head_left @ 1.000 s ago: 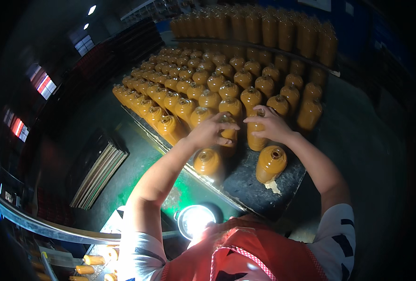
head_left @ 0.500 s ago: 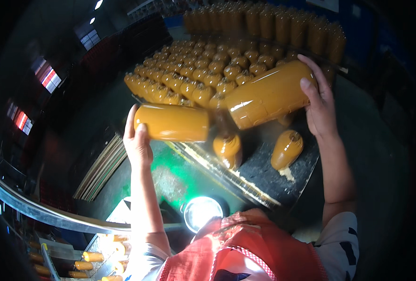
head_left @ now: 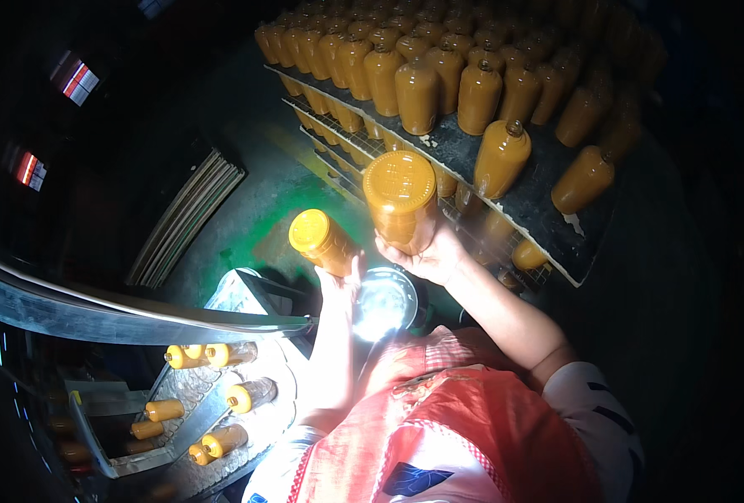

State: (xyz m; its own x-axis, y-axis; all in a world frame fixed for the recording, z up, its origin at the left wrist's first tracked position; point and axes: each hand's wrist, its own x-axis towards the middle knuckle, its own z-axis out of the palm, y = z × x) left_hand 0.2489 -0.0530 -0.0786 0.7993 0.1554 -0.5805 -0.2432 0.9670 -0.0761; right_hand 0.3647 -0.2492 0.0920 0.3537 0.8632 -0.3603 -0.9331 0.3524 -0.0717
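My left hand (head_left: 341,283) is closed around an amber-brown glass bottle (head_left: 321,241), its round base tipped up toward me. Beside it on the right, my right hand (head_left: 432,253) grips a second, larger-looking amber bottle (head_left: 399,191), also base up, its neck hidden. The two bottles are held apart from each other, in front of the rack shelf. Just below my hands stands a round, brightly lit metal bucket (head_left: 386,300); glare hides what it holds.
A dark tiered rack (head_left: 548,239) carries dense rows of upright amber bottles (head_left: 418,94). Two bottles stand near its front right corner. At lower left, several bottles lie on a pale conveyor-like surface (head_left: 284,377) beside a curved metal rail (head_left: 120,314). Stacked boards (head_left: 189,222) lean farther left.
Both bottles have come down and closer together, turning from sideways to base up, still in my hands. My view has shifted, so the rack sits higher and the bucket more central.
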